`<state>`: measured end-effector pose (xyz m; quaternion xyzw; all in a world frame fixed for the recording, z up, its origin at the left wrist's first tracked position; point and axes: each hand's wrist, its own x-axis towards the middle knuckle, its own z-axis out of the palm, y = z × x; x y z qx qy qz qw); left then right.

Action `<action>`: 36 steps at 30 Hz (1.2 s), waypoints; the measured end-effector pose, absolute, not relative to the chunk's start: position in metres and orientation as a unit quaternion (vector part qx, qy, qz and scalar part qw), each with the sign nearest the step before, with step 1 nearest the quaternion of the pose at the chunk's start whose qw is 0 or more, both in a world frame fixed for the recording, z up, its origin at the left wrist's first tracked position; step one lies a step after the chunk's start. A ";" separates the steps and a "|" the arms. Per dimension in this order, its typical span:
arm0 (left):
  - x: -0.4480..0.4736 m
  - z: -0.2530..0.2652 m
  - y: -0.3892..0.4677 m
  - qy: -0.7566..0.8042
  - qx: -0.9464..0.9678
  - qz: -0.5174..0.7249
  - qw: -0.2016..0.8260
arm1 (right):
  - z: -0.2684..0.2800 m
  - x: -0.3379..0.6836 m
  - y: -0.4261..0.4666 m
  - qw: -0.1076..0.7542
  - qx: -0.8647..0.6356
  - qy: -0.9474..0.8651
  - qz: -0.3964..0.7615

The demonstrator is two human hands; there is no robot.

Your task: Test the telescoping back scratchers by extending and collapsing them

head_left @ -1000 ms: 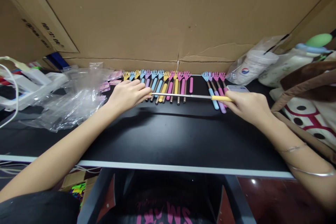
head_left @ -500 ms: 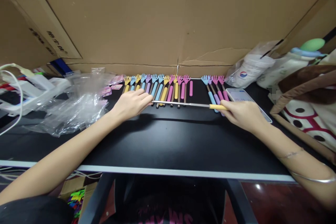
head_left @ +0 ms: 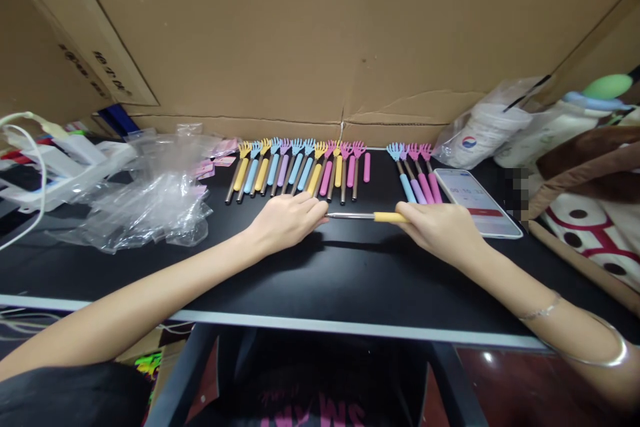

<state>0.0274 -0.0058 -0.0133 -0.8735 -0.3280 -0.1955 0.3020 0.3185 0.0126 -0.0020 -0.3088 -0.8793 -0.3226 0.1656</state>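
A telescopic back scratcher (head_left: 350, 216) lies level between my hands above the table, its silver rod showing in the gap. My right hand (head_left: 443, 227) is closed round its yellow handle. Closed over the other end is my left hand (head_left: 290, 219), which hides the claw head, if it is there. Behind my hands, several back scratchers with loose coloured sleeves (head_left: 325, 179) beside their rods lie in a row. Near my right hand is a smaller group of back scratchers (head_left: 418, 177) with blue, purple and pink handles fitted on.
Clear plastic bags (head_left: 165, 203) lie left, next to a white power strip (head_left: 75, 167). To the right are a phone (head_left: 480, 203) with a running timer, a bagged white cup (head_left: 480, 137) and a fabric bag (head_left: 585, 213). Cardboard (head_left: 300, 40) walls the back.
My hands have come closer together, the left moving right and nearer to me. The visible rod of the held back scratcher is much shorter now.
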 end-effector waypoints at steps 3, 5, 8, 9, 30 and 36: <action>0.027 -0.010 -0.007 -0.331 -0.873 -0.196 0.301 | -0.002 0.321 0.013 0.163 -0.320 -0.881 -0.309; 0.028 -0.008 -0.008 -0.332 -0.872 -0.198 0.301 | -0.002 0.319 0.013 0.157 -0.337 -0.879 -0.300; 0.032 -0.005 -0.011 -0.328 -0.872 -0.196 0.306 | -0.002 0.313 0.009 0.128 -0.348 -0.882 -0.291; 0.034 -0.005 -0.013 -0.325 -0.872 -0.195 0.308 | -0.001 0.311 0.008 0.115 -0.345 -0.885 -0.292; -0.058 0.027 0.023 -0.466 -0.862 -0.082 0.180 | 0.026 0.382 0.048 0.049 -0.487 -0.845 -0.217; -0.087 0.040 0.031 -0.523 -0.843 -0.059 0.111 | 0.038 0.400 0.052 0.040 -0.521 -0.833 -0.180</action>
